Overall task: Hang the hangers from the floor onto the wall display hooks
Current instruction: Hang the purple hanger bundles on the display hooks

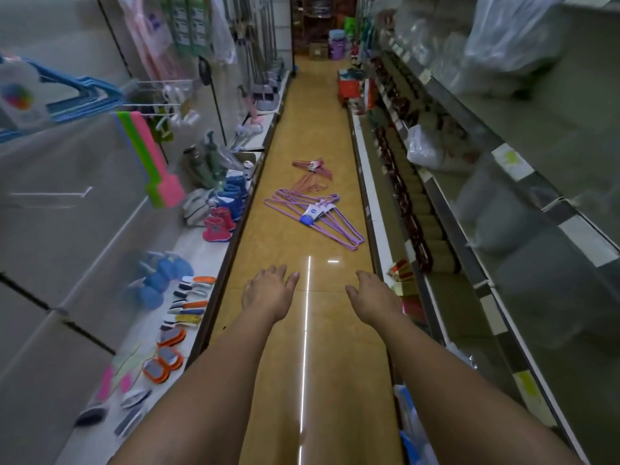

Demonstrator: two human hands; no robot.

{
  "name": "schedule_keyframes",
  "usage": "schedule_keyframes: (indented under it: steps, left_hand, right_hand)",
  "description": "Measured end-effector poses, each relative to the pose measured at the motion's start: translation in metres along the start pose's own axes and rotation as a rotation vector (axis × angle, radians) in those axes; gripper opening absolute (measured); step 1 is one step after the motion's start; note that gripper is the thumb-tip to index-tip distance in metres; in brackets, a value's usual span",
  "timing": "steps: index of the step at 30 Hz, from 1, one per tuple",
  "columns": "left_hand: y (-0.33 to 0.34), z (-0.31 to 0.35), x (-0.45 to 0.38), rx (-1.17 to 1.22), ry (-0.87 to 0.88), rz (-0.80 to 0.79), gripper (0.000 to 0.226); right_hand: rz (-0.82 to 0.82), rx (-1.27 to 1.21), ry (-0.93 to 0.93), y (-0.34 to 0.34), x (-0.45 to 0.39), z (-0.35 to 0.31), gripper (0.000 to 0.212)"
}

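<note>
A bundle of purple hangers (pixel 315 213) with a blue and white label lies on the yellow floor ahead. Beyond it lie thin pink hangers (pixel 310 184) and another pink bundle (pixel 313 166). Blue hangers (pixel 87 95) hang on a wall display hook (pixel 151 104) at the upper left. My left hand (pixel 268 290) and my right hand (pixel 372 293) reach forward over the floor, both empty with relaxed fingers, well short of the purple bundle.
Narrow aisle. A low white shelf (pixel 201 250) on the left carries small boots (pixel 218 224), brushes and scrubbers. Shelving (pixel 469 229) with bagged goods runs along the right. Buckets and boxes (pixel 335 45) stand at the far end.
</note>
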State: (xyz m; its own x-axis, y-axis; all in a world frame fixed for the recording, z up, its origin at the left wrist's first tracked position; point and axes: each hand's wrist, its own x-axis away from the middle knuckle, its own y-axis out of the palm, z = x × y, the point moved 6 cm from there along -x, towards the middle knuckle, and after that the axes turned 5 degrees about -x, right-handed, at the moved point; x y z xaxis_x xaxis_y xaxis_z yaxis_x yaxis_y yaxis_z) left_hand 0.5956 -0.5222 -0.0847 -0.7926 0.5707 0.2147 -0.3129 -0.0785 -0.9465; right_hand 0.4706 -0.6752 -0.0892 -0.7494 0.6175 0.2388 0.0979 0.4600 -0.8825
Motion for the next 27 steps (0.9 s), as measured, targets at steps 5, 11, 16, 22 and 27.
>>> schedule_keyframes:
  steps: [5,11,16,22,27]
  left_hand:
    - [-0.002,0.016,-0.057,0.002,-0.006,-0.003,0.057]
    - [-0.007,0.022,-0.138,0.014,0.009,-0.007,0.057]
    - [-0.025,0.020,-0.222,0.031,0.028,-0.012,0.057]
    - [-0.054,0.012,-0.321,0.079,0.039,-0.018,0.056]
    - [-0.066,-0.001,-0.398,0.093,0.044,-0.033,0.056]
  right_hand:
    - [0.003,-0.016,0.030,-0.011,-0.049,0.014,0.048]
    - [0.019,-0.011,0.060,-0.023,-0.123,0.018,0.047]
    - [0.046,-0.006,0.111,-0.039,-0.201,0.002,0.045]
    - [0.066,-0.001,0.172,-0.059,-0.301,-0.036,0.042]
    - [0.076,-0.012,0.167,-0.065,-0.372,-0.062,0.037]
